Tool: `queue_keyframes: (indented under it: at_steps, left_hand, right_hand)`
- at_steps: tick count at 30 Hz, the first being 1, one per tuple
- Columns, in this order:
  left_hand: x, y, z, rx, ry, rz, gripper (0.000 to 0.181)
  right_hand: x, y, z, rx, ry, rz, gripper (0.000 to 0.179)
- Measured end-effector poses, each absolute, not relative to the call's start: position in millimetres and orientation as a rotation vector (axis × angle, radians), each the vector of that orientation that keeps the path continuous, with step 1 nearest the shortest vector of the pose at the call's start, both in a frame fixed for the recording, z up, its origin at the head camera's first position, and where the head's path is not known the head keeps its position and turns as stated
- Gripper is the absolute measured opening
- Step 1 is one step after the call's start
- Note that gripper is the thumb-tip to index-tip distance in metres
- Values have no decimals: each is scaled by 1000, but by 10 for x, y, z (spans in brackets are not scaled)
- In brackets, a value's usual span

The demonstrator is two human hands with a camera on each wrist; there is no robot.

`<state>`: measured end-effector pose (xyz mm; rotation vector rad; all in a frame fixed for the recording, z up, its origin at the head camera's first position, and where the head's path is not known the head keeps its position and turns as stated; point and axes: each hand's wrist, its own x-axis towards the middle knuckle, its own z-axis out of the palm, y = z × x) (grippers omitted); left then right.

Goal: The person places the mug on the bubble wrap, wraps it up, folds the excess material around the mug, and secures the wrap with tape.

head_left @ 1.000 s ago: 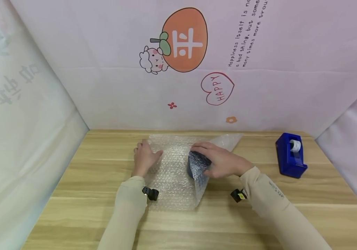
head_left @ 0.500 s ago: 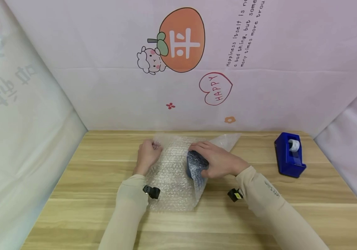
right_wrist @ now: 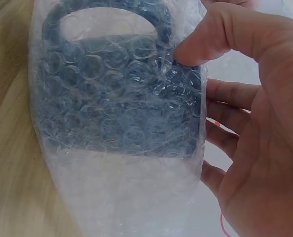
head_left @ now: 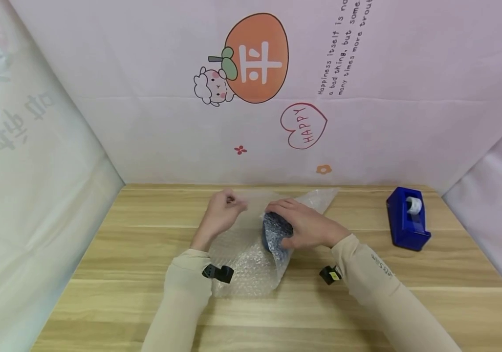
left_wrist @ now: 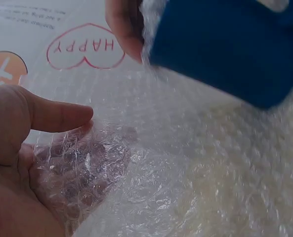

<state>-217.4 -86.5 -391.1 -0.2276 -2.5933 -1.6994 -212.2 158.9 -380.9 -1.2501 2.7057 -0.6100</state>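
A blue mug (left_wrist: 225,49) with a handle sits on a sheet of clear bubble wrap (head_left: 251,271). Part of the sheet is folded over the mug's right side, and in the right wrist view the mug's body and handle show through the bubbles. My right hand (head_left: 305,225) grips the mug through this fold, thumb on one side and fingers on the other. At the sheet's far left, my left hand (head_left: 221,215) pinches the raised edge. In the left wrist view its thumb (left_wrist: 62,116) lies in front of the film, with the fingers behind it.
A blue tape dispenser (head_left: 409,220) with a roll of tape stands at the right of the wooden table (head_left: 145,234). A printed white cloth (head_left: 167,142) hangs behind the table's far edge. A loose corner of bubble wrap (head_left: 323,198) points to the back right.
My left hand has taken hold of the bubble wrap's left edge, raised it and moved right, towards the mug. The right hand keeps its grip, nearly still.
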Motion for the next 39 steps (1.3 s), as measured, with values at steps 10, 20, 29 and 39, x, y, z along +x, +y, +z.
queue_keyframes:
  at_steps: [10, 20, 29, 39]
  left_hand:
    - [-2055, -731, -3832, -342, -2605, -1755, 11]
    - [-1977, -675, -3801, -594, -2664, -1483, 19]
    - [-1775, -497, -3747, -786, -2804, -985, 32]
    - [-1588, -257, -3791, -699, -2857, -656, 39]
  right_hand:
    - [-2048, 1626, -3869, -1172, 2740, -688, 78]
    - [-1934, 1670, -3937, -1183, 3007, -830, 60]
    - [-1879, 1847, -3979, -1116, 3144, -927, 51]
    - [-1861, 2084, -3960, -1014, 3113, -860, 43]
